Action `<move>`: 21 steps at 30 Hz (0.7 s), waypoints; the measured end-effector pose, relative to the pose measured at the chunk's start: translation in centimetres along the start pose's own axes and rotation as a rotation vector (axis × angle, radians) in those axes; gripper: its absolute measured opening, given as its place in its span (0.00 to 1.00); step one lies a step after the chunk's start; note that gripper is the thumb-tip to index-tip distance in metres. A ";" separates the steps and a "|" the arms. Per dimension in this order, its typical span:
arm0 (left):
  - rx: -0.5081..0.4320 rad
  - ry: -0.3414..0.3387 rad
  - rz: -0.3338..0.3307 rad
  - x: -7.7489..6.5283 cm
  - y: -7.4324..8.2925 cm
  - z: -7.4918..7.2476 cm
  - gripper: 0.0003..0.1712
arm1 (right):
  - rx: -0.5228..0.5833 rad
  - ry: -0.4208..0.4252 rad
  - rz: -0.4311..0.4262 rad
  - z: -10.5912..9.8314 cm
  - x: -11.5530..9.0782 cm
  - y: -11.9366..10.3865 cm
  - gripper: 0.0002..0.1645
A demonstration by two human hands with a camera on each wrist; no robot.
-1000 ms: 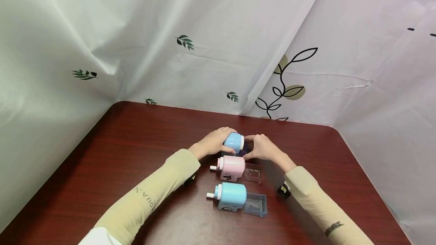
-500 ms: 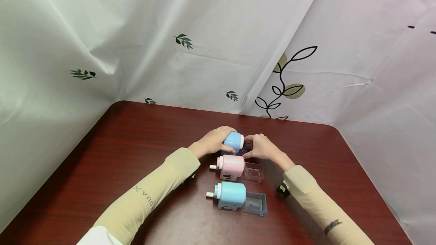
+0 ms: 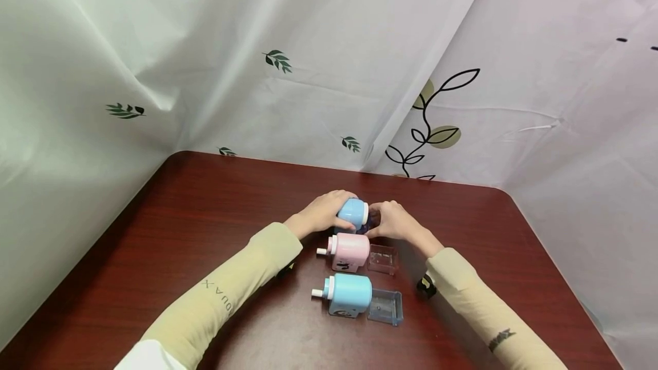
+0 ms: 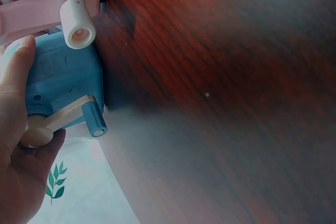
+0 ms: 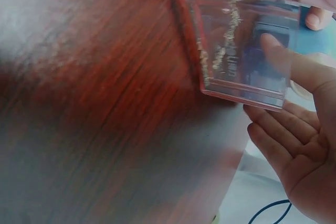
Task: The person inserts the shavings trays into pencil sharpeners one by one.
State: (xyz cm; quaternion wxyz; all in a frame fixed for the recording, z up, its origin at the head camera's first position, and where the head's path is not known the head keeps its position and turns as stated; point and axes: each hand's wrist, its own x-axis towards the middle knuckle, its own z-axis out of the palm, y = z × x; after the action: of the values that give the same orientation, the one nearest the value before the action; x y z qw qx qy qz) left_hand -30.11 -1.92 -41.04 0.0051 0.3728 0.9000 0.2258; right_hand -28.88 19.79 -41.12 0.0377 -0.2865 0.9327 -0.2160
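Observation:
In the head view, my left hand (image 3: 327, 211) grips the far blue pencil sharpener (image 3: 352, 214) with thumb and fingers on either side of its body. Its crank (image 4: 68, 114) shows in the left wrist view. My right hand (image 3: 398, 222) is at the sharpener's right end, with thumb and fingertips around a dark blue see-through drawer (image 5: 270, 32). In the right wrist view that drawer is partly hidden behind the clear pinkish drawer (image 5: 236, 51), which has shavings in it. The pink pencil sharpener (image 3: 352, 251) stands directly in front of both hands.
Nearer the person stands a light blue pencil sharpener (image 3: 350, 294), with a grey-blue drawer (image 3: 385, 307) at its right. All are on a dark red-brown wooden table (image 3: 216, 210). A white printed curtain (image 3: 241, 73) hangs around the table's far and side edges.

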 end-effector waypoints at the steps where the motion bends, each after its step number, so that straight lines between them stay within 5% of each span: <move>1: 0.001 0.001 0.001 0.0 0.0 0.0 0.39 | 0.004 0.003 -0.004 0.0 0.0 0.0 0.33; 21: 0.003 0.012 0.004 0.0 -0.1 0.2 0.39 | -0.034 0.027 0.001 0.6 1.4 -0.5 0.30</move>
State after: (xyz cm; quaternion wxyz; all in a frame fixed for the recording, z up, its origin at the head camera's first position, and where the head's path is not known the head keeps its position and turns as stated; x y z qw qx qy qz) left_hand -30.20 -1.92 -41.25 -0.0015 0.3734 0.8995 0.2270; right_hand -29.65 18.45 -41.38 0.0204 -0.2838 0.9367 -0.2042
